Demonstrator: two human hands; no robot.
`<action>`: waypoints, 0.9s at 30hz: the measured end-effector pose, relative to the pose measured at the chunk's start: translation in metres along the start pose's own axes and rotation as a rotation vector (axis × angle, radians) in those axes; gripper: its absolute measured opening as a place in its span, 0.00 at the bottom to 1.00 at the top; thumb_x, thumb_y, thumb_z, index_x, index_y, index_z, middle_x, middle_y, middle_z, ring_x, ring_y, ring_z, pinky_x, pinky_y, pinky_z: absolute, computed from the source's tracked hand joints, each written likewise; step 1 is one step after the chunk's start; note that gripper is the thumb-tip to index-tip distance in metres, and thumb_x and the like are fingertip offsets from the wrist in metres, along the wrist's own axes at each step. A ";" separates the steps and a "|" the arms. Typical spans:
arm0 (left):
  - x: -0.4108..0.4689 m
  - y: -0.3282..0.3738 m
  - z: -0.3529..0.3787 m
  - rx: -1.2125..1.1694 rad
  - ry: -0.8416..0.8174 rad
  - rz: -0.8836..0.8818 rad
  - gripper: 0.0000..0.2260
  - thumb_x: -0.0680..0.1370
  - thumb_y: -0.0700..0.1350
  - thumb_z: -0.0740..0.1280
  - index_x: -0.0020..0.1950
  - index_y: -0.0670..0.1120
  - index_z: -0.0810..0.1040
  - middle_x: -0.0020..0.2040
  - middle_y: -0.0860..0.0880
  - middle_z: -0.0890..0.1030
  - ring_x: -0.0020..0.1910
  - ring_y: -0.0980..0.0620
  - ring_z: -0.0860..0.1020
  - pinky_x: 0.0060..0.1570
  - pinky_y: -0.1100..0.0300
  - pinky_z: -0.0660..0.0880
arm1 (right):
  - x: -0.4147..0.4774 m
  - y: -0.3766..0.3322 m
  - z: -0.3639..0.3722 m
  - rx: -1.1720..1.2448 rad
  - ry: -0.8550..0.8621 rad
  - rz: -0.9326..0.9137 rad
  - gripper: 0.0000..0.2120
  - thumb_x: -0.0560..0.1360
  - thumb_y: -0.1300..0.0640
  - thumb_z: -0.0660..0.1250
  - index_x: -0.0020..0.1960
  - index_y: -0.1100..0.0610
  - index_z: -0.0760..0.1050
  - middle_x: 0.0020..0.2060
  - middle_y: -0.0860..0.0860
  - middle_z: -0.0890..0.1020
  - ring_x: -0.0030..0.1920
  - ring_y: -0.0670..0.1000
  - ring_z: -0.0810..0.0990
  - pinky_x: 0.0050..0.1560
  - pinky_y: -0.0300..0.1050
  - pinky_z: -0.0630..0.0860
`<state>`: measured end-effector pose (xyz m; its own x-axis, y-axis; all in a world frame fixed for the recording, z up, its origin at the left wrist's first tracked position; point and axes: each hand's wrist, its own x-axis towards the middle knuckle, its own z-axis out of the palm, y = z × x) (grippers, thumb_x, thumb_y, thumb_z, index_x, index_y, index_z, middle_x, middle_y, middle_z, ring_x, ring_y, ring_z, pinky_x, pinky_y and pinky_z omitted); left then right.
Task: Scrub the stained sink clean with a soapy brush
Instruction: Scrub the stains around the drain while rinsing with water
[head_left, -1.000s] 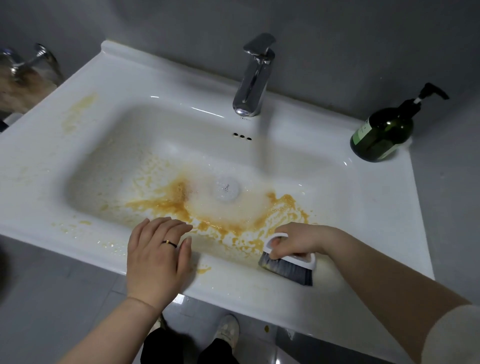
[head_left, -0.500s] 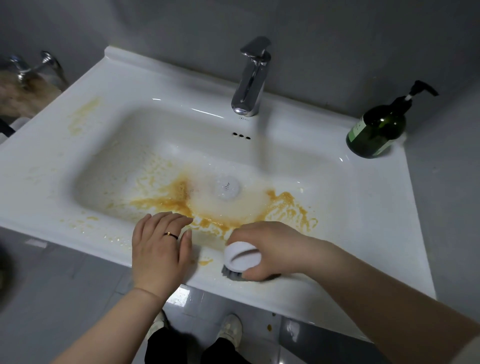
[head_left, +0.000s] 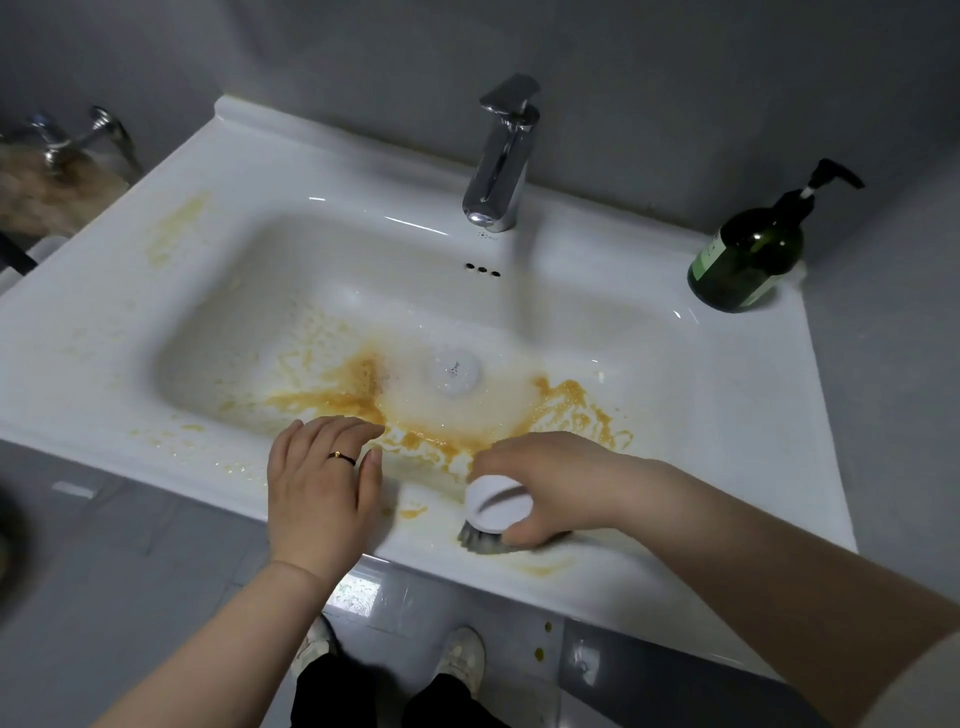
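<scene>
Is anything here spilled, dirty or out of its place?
Yes. Orange-brown stains are smeared over the floor of the sink around the drain and splashed onto its front and left rim. The right hand grips the brush on a front-rim smear. Nothing else looks odd.

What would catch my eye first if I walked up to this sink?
The orange-brown stain smeared across the bottom of the white ceramic sink, around the white drain, stands out most. At the front rim the right hand grips a white-handled, grey-bristled scrubbing brush, while the left hand rests flat beside it. A dark green pump bottle stands at the back right corner.
</scene>
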<state>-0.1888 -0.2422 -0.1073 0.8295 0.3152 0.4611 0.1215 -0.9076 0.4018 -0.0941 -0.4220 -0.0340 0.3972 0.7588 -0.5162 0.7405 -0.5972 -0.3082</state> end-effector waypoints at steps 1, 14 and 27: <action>0.000 0.000 0.000 -0.003 0.003 -0.001 0.17 0.74 0.45 0.54 0.45 0.40 0.80 0.44 0.43 0.82 0.50 0.49 0.68 0.59 0.55 0.57 | -0.009 0.007 0.000 0.014 -0.045 0.036 0.20 0.70 0.51 0.68 0.61 0.49 0.69 0.53 0.48 0.76 0.52 0.50 0.74 0.49 0.44 0.71; 0.000 -0.009 -0.011 -0.105 0.014 -0.030 0.16 0.74 0.45 0.54 0.45 0.40 0.80 0.44 0.44 0.81 0.49 0.51 0.70 0.57 0.54 0.59 | 0.000 0.004 -0.002 0.208 -0.056 0.070 0.21 0.70 0.51 0.70 0.60 0.48 0.70 0.53 0.49 0.77 0.51 0.49 0.73 0.49 0.45 0.72; 0.019 -0.101 -0.061 0.016 0.133 -0.316 0.20 0.73 0.46 0.51 0.45 0.36 0.79 0.44 0.37 0.80 0.46 0.35 0.76 0.52 0.45 0.65 | 0.057 -0.036 -0.026 0.258 -0.077 0.048 0.18 0.70 0.53 0.71 0.57 0.50 0.71 0.52 0.48 0.76 0.51 0.50 0.74 0.45 0.42 0.70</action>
<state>-0.2188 -0.1274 -0.0911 0.6710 0.6143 0.4152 0.3710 -0.7630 0.5294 -0.0839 -0.3503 -0.0320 0.3785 0.7119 -0.5916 0.5553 -0.6860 -0.4702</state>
